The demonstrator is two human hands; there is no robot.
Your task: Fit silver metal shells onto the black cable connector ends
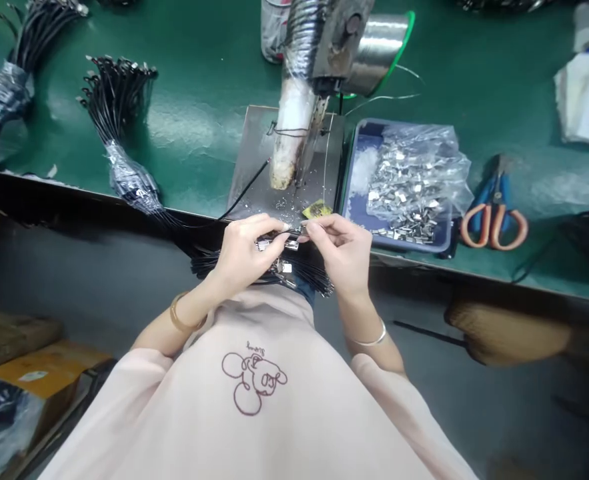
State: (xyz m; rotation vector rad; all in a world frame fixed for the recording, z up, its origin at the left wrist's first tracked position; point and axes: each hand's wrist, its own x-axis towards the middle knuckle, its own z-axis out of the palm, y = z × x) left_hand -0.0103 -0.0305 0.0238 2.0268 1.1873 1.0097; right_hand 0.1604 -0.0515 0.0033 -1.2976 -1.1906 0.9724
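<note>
My left hand (pixel 249 252) is closed in a pinch on the end of a black cable, at the front edge of the bench. Facing it, my right hand (pixel 343 252) pinches a small metal part, its thumb and finger almost meeting the left fingertips. What exactly joins between them is partly hidden by the fingers. Below both hands, a bundle of black cables (pixel 310 272) with shiny metal connectors (pixel 286 268) lies across my lap. Just beyond the fingertips sits a yellow pad (pixel 317 209) on a grey metal plate (pixel 250 143).
A soldering machine (pixel 294 127) stands over the plate, with a wire spool (pixel 379 50) behind. To the right are a blue tray (pixel 357 220) of metal connectors, orange-handled scissors (pixel 494 227) and blue-handled pliers (pixel 485 192). Wrapped cable bundles (pixel 129 177) lie left.
</note>
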